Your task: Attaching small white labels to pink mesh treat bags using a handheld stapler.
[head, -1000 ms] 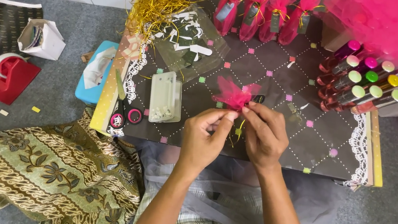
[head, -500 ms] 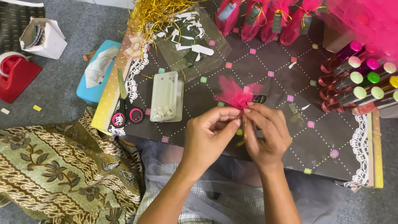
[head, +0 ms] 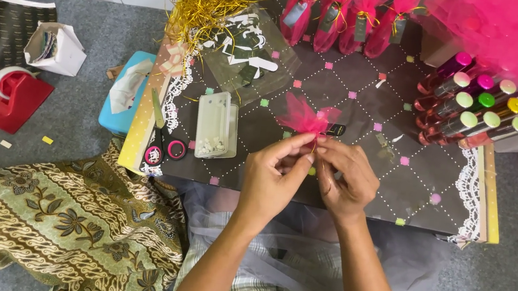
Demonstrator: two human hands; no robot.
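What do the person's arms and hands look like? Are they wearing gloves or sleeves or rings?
No gloves: the left hand and the right hand are both bare. The forearms are bare too, with no sleeves showing right down to the bottom of the picture. I can see no watch or bracelet on either wrist and no ring on the fingers that show. The fingernails look short and plain.

The neck of the small pink tulle-wrapped bundle [head: 307, 117] is hidden behind the fingertips [head: 308, 150] of both hands, so what they pinch there cannot be told, perhaps a thin gold thread. The fluffy pink tulle heap [head: 516, 32] is cut off by the top and right edges. The contents of the clear plastic box [head: 214, 124] are too small to tell.
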